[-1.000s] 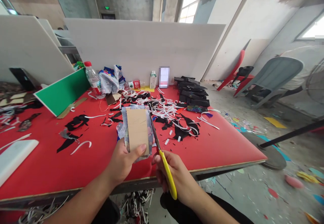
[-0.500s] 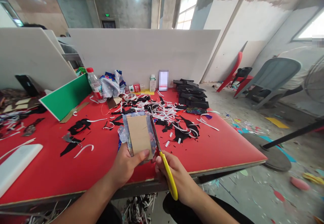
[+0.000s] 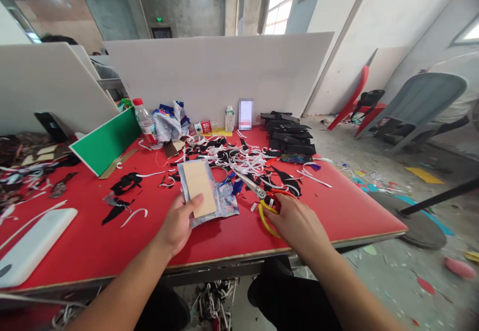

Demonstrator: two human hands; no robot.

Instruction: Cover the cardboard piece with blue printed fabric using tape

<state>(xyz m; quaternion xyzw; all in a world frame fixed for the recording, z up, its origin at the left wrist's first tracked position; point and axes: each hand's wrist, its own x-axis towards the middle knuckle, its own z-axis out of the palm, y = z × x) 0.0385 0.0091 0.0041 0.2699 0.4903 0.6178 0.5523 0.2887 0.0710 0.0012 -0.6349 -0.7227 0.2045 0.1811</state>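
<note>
My left hand (image 3: 178, 227) grips a tan cardboard rectangle (image 3: 204, 184) with its thumb on top. Patterned grey-blue fabric (image 3: 227, 204) lies behind the card, showing round its edges and spreading out to the right. At the right, my right hand (image 3: 302, 224) has its fingers closed at the handles of a pair of scissors (image 3: 259, 192), which have one yellow and one red loop. The blades point up and left, low over the scraps on the table; whether they touch it I cannot tell. Black scraps and white strips (image 3: 252, 157) are heaped just beyond both hands.
The red table (image 3: 145, 246) ends at a front edge near my legs. Black folded pieces (image 3: 290, 134) are stacked at the back right. Along the white partition (image 3: 220, 77) stand a bottle (image 3: 146, 125), a carton (image 3: 229, 119) and a phone (image 3: 246, 114). A green board (image 3: 107, 141) leans at left.
The scissors have moved from the fabric's right edge out to the right and now point up-left. My left hand still holds the card and fabric, and more fabric shows beside it.
</note>
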